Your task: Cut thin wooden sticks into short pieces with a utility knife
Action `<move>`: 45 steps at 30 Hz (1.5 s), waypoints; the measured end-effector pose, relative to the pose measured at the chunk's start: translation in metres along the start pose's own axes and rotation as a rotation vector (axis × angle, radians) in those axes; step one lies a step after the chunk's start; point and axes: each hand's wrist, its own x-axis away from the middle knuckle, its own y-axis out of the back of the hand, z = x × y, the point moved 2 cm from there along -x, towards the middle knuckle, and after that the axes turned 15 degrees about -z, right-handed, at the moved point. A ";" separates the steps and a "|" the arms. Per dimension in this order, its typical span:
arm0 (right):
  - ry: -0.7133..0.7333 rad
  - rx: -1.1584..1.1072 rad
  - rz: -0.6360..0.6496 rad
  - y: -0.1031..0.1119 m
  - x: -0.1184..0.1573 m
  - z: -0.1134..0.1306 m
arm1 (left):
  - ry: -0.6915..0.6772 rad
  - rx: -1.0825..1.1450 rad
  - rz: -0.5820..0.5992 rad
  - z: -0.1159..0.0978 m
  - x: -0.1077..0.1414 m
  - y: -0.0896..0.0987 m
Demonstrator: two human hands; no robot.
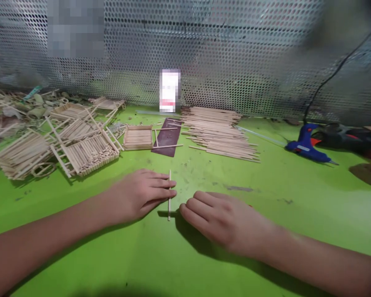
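My left hand lies on the green table with its fingers stretched out. Two of its fingertips rest across a short thin wooden stick, pressing it to the tabletop. My right hand is closed around a knife, whose handle is hidden in the fist. Its narrow dark blade points left and crosses the near end of the stick. Whether the blade touches the stick or only passes by it I cannot tell.
Behind my hands are a heap of wooden sticks, a dark sheet and a small stick-built cart. More stick frames crowd the left. A blue glue gun lies right. Perforated metal and a bright screen stand behind.
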 end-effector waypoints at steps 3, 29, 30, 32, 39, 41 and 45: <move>0.018 0.000 -0.002 0.001 0.001 0.001 | 0.018 0.000 0.020 0.000 0.001 0.000; -0.068 -0.120 0.091 -0.002 0.000 -0.005 | -0.107 0.037 0.027 -0.019 0.015 0.004; -0.069 -0.125 0.098 -0.002 0.000 -0.005 | -0.088 0.053 0.036 -0.018 0.015 0.004; -0.075 -0.127 0.105 -0.004 -0.001 -0.006 | -0.067 0.074 0.041 -0.016 0.015 0.004; -0.069 -0.111 0.121 -0.009 -0.003 -0.007 | -0.083 0.107 0.015 -0.011 0.016 0.005; -0.079 -0.107 0.119 -0.009 -0.004 -0.007 | -0.112 0.082 -0.009 -0.012 0.016 0.005; -0.088 -0.111 0.105 -0.009 -0.006 -0.008 | -0.120 -0.050 -0.074 -0.017 0.016 0.004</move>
